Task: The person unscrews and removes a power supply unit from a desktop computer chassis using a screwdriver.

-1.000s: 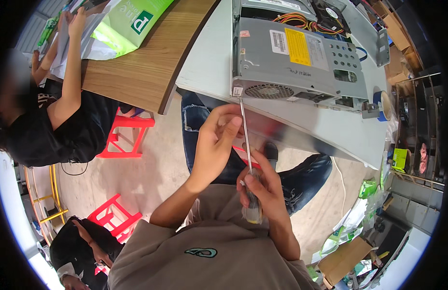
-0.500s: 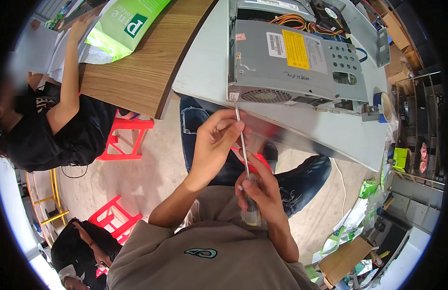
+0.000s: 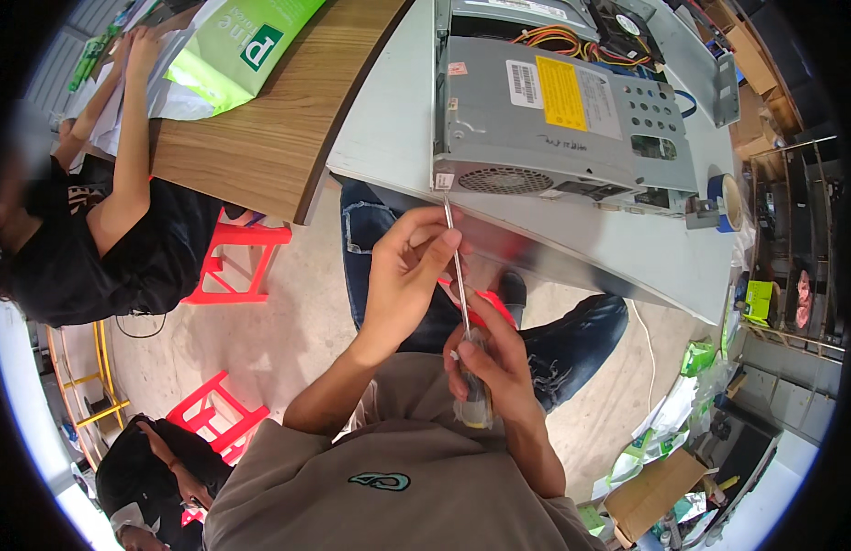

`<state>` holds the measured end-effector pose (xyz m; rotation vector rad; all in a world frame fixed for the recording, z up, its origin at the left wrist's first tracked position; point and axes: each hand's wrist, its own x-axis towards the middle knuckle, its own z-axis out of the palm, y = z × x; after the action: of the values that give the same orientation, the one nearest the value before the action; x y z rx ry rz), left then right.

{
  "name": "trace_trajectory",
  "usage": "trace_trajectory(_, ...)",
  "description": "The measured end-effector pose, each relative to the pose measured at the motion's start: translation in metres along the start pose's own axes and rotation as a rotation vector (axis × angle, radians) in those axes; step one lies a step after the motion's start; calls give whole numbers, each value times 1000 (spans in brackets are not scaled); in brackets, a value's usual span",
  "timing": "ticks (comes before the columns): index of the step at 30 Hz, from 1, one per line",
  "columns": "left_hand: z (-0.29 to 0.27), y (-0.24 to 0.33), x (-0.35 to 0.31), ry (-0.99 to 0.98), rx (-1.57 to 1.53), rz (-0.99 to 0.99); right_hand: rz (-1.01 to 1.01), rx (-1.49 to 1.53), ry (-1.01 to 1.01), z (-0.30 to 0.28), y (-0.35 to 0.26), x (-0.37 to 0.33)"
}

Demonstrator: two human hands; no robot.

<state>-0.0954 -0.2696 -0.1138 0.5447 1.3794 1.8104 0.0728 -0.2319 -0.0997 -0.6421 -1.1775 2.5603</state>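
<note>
Fingers, left hand [image 3: 398,275]: thumb and forefinger pinched together on the shaft of the screwdriver [image 3: 459,275], just outside the table's near edge.
Fingers, right hand [image 3: 499,363]: curled around the handle, one stretched along the shaft.
Tool position: slanting between both hands, tip at the lower left corner of the metal computer case [image 3: 490,101]; exact contact too small to tell.
Case edge: perforated end faces the person, near the white table's [image 3: 389,110] edge.
Side room: tabletop extends left of the case and rightward to the blue tape roll [image 3: 721,204].
Elbow room: floor [image 3: 306,303] shows left of the forearms, toward the red stool [image 3: 242,235].
</note>
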Motion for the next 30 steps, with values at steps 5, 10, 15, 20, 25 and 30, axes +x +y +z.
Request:
trace_trajectory(5,-1,2,1,-14,11,-14,1,-8,-9,0,-1,0)
trace_trajectory(10,0,4,-1,-3,22,-13,-19,64,-35,-1,2,0)
trace_trajectory(15,2,4,0,-4,11,-16,-24,64,-22,-2,4,-2)
trace_trajectory(20,1,3,1,-10,21,-24,12,68,-35,-3,-2,-1)
trace_trajectory(25,-1,4,3,-21,-127,-86,-2,-263,89,13,-6,-9)
trace_trajectory(30,-4,11,4,-53,-340,-197,63,444,-84,24,-5,-28)
